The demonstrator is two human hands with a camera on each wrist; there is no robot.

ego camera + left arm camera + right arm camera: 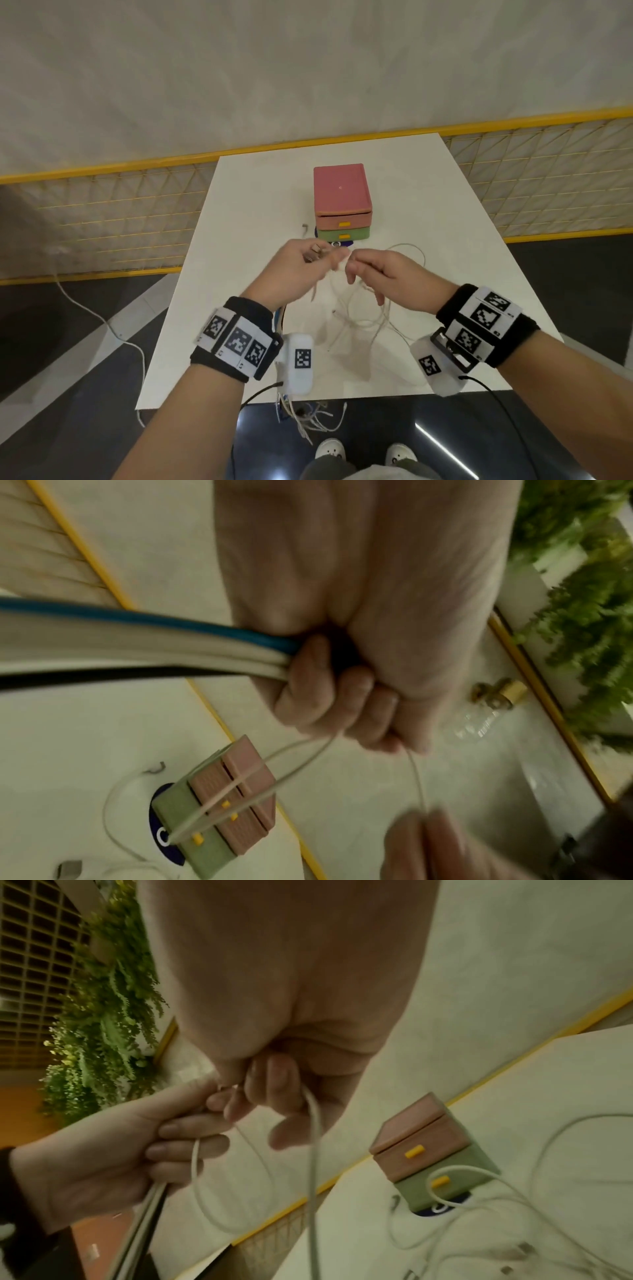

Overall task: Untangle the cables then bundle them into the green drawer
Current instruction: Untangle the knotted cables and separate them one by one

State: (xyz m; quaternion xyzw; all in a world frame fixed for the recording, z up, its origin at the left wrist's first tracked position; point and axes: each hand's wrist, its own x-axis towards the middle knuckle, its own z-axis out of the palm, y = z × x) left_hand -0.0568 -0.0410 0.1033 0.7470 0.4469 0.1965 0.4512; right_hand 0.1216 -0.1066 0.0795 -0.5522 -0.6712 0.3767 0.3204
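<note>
Both hands are raised over the white table (pixel 239 212), just in front of the small drawer unit. My left hand (pixel 301 267) grips a bunch of cables (pixel 143 647), blue, white and black, in a curled fist (pixel 342 696). My right hand (pixel 376 274) pinches a thin white cable (pixel 313 1123) close to the left fingertips. Loose white cable loops (pixel 363 308) hang below the hands and lie on the table. The green drawer (pixel 343 234) is the lowest one, shut, with a yellow handle, under a pink drawer (pixel 342 219).
A blue disc (pixel 441 1206) lies under the drawer unit's front. A cable plug end (pixel 304 226) lies left of the unit. A yellow-railed mesh fence (pixel 102 205) runs behind the table. More cables (pixel 308 414) dangle off the near edge by my feet.
</note>
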